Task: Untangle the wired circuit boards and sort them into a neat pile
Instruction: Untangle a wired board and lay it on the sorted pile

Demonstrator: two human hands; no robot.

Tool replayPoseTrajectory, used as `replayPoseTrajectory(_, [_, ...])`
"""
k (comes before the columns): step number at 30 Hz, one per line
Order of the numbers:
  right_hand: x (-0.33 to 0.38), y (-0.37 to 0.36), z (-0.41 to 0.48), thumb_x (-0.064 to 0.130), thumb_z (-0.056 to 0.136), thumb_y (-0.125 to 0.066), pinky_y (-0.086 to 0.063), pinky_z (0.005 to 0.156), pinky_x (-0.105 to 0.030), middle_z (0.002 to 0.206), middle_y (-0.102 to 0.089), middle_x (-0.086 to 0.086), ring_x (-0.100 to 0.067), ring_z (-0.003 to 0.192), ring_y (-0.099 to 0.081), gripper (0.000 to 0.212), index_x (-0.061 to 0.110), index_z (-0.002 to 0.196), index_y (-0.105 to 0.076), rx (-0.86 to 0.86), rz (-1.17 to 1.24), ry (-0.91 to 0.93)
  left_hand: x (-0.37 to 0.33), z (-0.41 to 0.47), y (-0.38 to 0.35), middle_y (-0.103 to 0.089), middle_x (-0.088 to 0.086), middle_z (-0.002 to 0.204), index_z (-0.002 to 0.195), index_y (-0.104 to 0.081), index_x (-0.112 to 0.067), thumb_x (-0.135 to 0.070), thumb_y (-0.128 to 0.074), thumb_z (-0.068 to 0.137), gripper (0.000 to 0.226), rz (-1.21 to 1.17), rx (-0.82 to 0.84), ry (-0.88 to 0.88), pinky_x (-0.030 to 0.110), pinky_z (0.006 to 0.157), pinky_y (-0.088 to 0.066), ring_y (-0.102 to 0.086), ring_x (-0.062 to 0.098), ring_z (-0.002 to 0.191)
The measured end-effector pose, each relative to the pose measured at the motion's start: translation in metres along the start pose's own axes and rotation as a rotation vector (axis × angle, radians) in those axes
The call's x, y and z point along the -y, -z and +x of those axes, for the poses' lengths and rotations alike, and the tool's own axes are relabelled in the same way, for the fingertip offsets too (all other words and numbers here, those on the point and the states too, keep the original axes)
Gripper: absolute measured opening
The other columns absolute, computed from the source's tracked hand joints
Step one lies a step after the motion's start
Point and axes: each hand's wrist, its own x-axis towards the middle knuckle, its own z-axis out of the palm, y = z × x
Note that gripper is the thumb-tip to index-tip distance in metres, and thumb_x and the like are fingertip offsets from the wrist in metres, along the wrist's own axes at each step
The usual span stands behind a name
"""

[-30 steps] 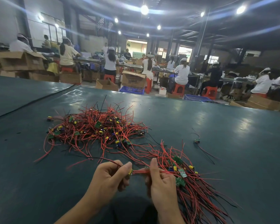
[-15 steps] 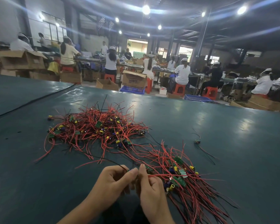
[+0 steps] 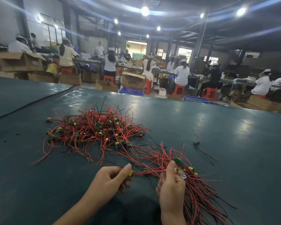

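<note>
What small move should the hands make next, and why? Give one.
Probably carry the left hand toward the right hand and lay the red wire onto the bundle. The left hand pinches its yellow-tipped end, the right hand grips it beside the bundle, and it runs straight between them.
</note>
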Motion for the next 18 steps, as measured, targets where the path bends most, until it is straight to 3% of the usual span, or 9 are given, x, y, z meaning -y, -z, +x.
replayPoseTrajectory(3, [0.002,-0.003,-0.005,0.056,0.084,-0.041,-0.016,0.043,-0.024,0.042,-0.019,0.006,-0.012,0.041,-0.015,0.06,0.021,0.038,-0.023,-0.008,-0.006,0.083,0.007,-0.001,0.003,-0.069,0.005,0.06,0.062,-0.067,-0.011,-0.049,-0.065,0.079,0.042,0.163,-0.1,-0.064,0.029,0.055,-0.05,-0.062,0.02,0.053])
replayPoseTrajectory(6, [0.003,-0.005,-0.009,0.052,0.086,-0.042,-0.018,0.041,-0.021,0.039,-0.021,0.007,-0.01,0.038,-0.017,0.061,0.021,0.036,-0.025,-0.011,-0.05,0.16,0.008,-0.003,0.005,-0.06,0.012,0.052,0.053,-0.056,-0.007,-0.046,-0.071,0.074,0.048,0.197,-0.258,-0.213,0.037,0.052,-0.048,-0.056,0.03,0.051])
replayPoseTrajectory(11, [0.003,-0.005,-0.01,0.047,0.088,-0.041,-0.017,0.041,-0.02,0.038,-0.022,0.009,-0.008,0.038,-0.018,0.063,0.02,0.033,-0.028,-0.018,-0.094,0.214,0.007,-0.008,0.0,-0.06,0.012,0.05,0.051,-0.057,-0.008,-0.039,-0.076,0.078,0.045,0.194,-0.24,-0.292,0.039,0.046,-0.047,-0.056,0.03,0.046])
replayPoseTrajectory(15, [0.003,-0.004,-0.009,0.045,0.089,-0.042,-0.017,0.041,-0.018,0.038,-0.02,0.009,-0.008,0.038,-0.017,0.061,0.021,0.036,-0.025,-0.022,-0.104,0.232,0.006,-0.006,-0.006,-0.073,0.007,0.07,0.071,-0.068,-0.013,-0.017,-0.062,0.091,0.022,0.022,-0.148,-0.149,0.026,0.043,-0.046,-0.063,0.029,0.049])
replayPoseTrajectory(18, [0.001,-0.005,-0.009,0.044,0.09,-0.042,-0.017,0.041,-0.016,0.038,-0.022,0.007,-0.006,0.038,-0.018,0.059,0.022,0.038,-0.026,-0.011,-0.113,0.265,0.003,-0.002,-0.004,-0.075,0.007,0.087,0.093,-0.063,-0.005,-0.009,-0.053,0.095,0.011,-0.083,-0.087,-0.067,0.026,0.045,-0.044,-0.064,0.026,0.054])
